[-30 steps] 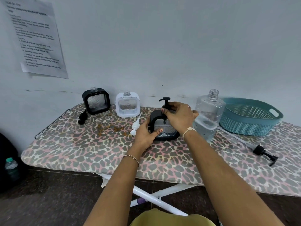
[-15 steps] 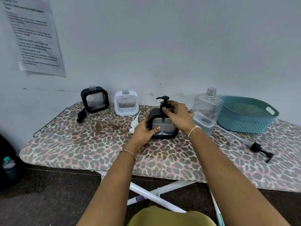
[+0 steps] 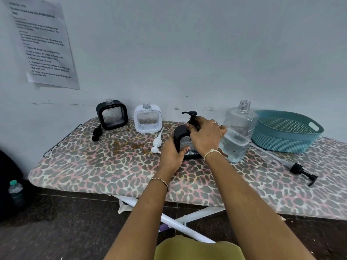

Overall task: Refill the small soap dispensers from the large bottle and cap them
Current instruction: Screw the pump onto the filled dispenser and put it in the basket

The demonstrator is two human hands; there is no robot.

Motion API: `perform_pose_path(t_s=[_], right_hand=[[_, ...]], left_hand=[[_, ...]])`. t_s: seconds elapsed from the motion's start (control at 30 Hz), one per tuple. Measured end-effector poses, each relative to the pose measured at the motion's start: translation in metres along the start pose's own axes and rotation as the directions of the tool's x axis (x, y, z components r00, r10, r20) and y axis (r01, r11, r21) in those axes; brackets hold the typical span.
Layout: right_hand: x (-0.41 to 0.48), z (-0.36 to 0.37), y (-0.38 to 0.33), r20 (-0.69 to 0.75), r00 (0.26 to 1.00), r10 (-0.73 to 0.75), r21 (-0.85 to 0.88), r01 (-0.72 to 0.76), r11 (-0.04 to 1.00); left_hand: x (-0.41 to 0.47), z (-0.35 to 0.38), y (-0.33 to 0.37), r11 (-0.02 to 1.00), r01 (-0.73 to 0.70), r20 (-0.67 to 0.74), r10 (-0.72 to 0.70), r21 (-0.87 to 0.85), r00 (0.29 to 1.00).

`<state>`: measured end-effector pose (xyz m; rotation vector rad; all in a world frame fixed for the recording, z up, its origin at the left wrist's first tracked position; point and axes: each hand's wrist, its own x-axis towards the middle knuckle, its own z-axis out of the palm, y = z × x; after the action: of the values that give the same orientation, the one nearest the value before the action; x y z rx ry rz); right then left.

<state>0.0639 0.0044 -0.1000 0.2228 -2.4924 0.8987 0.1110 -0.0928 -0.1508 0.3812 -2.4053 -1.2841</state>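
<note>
Black dispenser [image 3: 178,136]: upright at mid-board, held between both hands; its front window is mostly hidden by them.
Long pump [image 3: 303,172]: loose and lying flat near the front edge at the right end; clear dip tube runs back and to the left.
Left hand [image 3: 171,154]: clamped on the Black dispenser's left side, thumb across the front.
Right hand [image 3: 205,135]: on top, fingers curled round the neck of the pump head [image 3: 191,114] standing on that dispenser; spout points left. Can't tell if it's screwed home.
Big bottle [image 3: 238,132]: clear, uncapped, upright, just right of the Right hand; liquid in the lower part.
White pump [image 3: 157,142]: loose, lying just left of the Left hand.
Board [image 3: 93,166]: leopard-print cover, brown stain [image 3: 127,145] left of centre.
Basket [image 3: 281,141]: teal, at the back edge toward the right end, just beside the Big bottle.
White dispenser [image 3: 147,119]: back edge, upright, uncapped.
Second black dispenser [image 3: 112,115]: near the back-left corner, upright, uncapped; short black pump [image 3: 97,133] lies just to its left.
Wall sheet [image 3: 43,44]: printed page on the wall above the left end; text mostly too blurred to read.
</note>
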Motion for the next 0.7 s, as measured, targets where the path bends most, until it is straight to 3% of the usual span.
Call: perform_pose_path(t_s=[0.13, 0.27, 0.53, 0.7], right_hand=[[0.007, 0.003, 0.013, 0.067, 0.998, -0.013, 0.154, 0.003, 0.988], [0.003, -0.001, 0.026, 0.268, 0.959, -0.089, 0.374, -0.019, 0.927], [-0.02, -0.035, 0.049, 0.323, 0.936, -0.139, 0.488, -0.039, 0.872], [-0.032, -0.081, 0.076, 0.433, 0.894, -0.117, 0.573, -0.173, 0.801]], left_hand=[[0.0, -0.004, 0.004, 0.998, -0.037, 0.038, 0.036, 0.046, 0.999], [-0.002, -0.01, 0.004, 0.999, -0.051, 0.089, 0.049, 0.012, 0.995], [-0.021, -0.018, 0.014, 0.983, 0.028, 0.253, 0.019, -0.183, 0.967], [-0.038, -0.022, 0.037, 0.975, 0.042, 0.381, 0.046, -0.22, 0.923]])
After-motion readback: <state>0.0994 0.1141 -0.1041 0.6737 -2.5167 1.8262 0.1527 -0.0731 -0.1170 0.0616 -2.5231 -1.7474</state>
